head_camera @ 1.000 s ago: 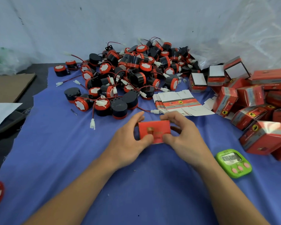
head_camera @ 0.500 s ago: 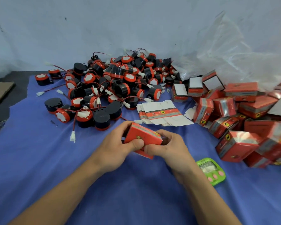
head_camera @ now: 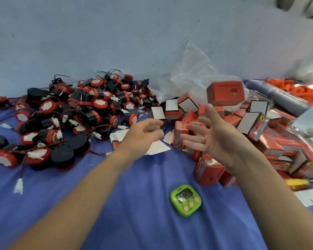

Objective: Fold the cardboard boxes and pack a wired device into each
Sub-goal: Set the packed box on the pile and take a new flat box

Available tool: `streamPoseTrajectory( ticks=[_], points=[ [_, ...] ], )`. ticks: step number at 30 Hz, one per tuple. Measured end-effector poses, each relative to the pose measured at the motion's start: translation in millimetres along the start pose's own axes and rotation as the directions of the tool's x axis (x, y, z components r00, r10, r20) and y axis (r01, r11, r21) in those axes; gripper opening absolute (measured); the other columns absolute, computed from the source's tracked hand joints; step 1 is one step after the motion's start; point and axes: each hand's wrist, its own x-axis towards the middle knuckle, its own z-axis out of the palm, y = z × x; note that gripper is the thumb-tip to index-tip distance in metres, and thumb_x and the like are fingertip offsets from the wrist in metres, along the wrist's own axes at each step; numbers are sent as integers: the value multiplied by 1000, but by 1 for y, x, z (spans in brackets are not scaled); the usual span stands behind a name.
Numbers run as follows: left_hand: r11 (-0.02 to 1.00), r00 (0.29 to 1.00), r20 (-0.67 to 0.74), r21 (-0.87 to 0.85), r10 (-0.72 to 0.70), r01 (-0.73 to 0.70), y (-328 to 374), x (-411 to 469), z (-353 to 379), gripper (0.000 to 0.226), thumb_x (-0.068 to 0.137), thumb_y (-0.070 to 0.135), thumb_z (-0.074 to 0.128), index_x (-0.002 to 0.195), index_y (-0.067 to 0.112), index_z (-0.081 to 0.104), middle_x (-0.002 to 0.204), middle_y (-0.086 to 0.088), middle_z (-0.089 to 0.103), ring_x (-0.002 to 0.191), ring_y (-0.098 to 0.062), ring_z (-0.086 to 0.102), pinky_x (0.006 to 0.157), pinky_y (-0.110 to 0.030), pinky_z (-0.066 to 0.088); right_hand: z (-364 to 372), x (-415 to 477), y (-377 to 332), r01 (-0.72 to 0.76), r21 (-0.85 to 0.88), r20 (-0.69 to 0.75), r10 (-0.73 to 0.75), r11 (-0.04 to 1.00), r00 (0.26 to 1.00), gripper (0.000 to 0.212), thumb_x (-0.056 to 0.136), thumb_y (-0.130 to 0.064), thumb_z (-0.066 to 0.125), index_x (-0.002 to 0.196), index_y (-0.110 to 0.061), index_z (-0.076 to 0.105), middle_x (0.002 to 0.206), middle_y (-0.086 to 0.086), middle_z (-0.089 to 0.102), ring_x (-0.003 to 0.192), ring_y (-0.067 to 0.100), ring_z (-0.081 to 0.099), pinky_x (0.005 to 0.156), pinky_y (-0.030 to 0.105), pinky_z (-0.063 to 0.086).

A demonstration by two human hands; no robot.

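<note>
A closed red cardboard box (head_camera: 225,93) is in mid-air above the heap of packed red boxes (head_camera: 271,141) at the right. My right hand (head_camera: 213,137) is spread with straight fingers just below and left of it, touching nothing. My left hand (head_camera: 143,134) hovers with loosely curled fingers over the stack of flat unfolded boxes (head_camera: 157,148), holding nothing. A big pile of black-and-red wired devices (head_camera: 76,112) with white connectors covers the left and back of the blue cloth.
A green timer (head_camera: 185,200) lies on the blue cloth (head_camera: 116,213) near the front, between my forearms. Clear plastic bags (head_camera: 193,76) lean on the wall behind the boxes. Orange parts (head_camera: 300,89) and a rolled grey sheet (head_camera: 278,98) sit far right.
Both hands held the closed red box; now they have let go and it flies toward the heap at the right. The view has swung right and up.
</note>
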Motion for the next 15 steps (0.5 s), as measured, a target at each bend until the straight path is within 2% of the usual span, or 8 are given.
streamPoseTrajectory(
  ticks=[2, 4, 5, 7, 9, 11, 13, 15],
  points=[
    [949, 999, 14, 313, 30, -33, -15, 8, 4, 22, 90, 26, 72, 102, 45, 72, 121, 16, 70, 110, -2, 65, 94, -30, 52, 0, 4, 8, -48, -140, -39, 43, 989, 998, 61, 95, -59, 60, 138, -17, 53, 124, 15, 67, 89, 39, 78, 62, 39, 63],
    [843, 997, 70, 534, 32, -64, -25, 10, 8, 29, 86, 36, 72, 114, 44, 69, 127, 17, 66, 119, -9, 62, 99, -35, 50, 6, 6, 22, -41, -221, -69, 26, 974, 997, 47, 100, -48, 61, 132, -14, 60, 124, 13, 68, 85, 29, 79, 64, 37, 63],
    [752, 993, 112, 652, 31, -97, -30, 10, 11, 39, 84, 42, 71, 123, 41, 65, 130, 14, 64, 120, -14, 61, 98, -37, 50, 9, 6, 30, -29, -247, -73, 11, 969, 997, 39, 100, -42, 63, 126, -14, 64, 122, 11, 69, 82, 24, 78, 65, 35, 63],
    [511, 983, 184, 843, 22, -169, -38, 10, 16, 43, 87, 45, 67, 128, 37, 58, 128, 7, 66, 114, -24, 63, 88, -39, 52, 16, 5, 47, -10, -291, -50, -5, 957, 999, 21, 99, -30, 65, 111, -14, 71, 111, 7, 73, 75, 19, 74, 68, 31, 63],
    [373, 977, 212, 905, 18, -204, -44, 10, 19, 38, 95, 38, 61, 132, 35, 58, 120, -1, 70, 107, -29, 66, 78, -38, 52, 26, 5, 65, -4, -318, 7, 6, 948, 1000, 10, 96, -19, 67, 100, -14, 75, 94, 3, 76, 72, 15, 72, 69, 27, 61],
    [369, 977, 211, 906, 37, -209, -43, 10, 17, 34, 97, 28, 57, 130, 36, 63, 112, -5, 73, 98, -31, 66, 69, -36, 46, 35, 6, 80, 25, -363, 18, -20, 931, 1000, 12, 93, -12, 67, 97, -17, 78, 85, 2, 77, 77, 13, 72, 70, 26, 59],
    [500, 980, 197, 846, 27, -184, -39, 11, 9, 27, 98, 25, 56, 117, 35, 73, 108, -5, 75, 92, -28, 66, 67, -33, 41, 41, 10, 91, 69, -370, -47, -93, 926, 995, 16, 91, -9, 68, 94, -19, 80, 85, -1, 78, 84, 12, 72, 75, 28, 57],
    [663, 977, 214, 729, 15, -170, -38, 9, -2, 25, 100, 27, 58, 106, 41, 78, 106, 0, 77, 87, -16, 66, 68, -26, 44, 45, 13, 97, 86, -330, -183, -153, 940, 971, 15, 83, -17, 72, 95, -24, 78, 93, -5, 79, 95, 14, 73, 86, 35, 58]
  ],
)
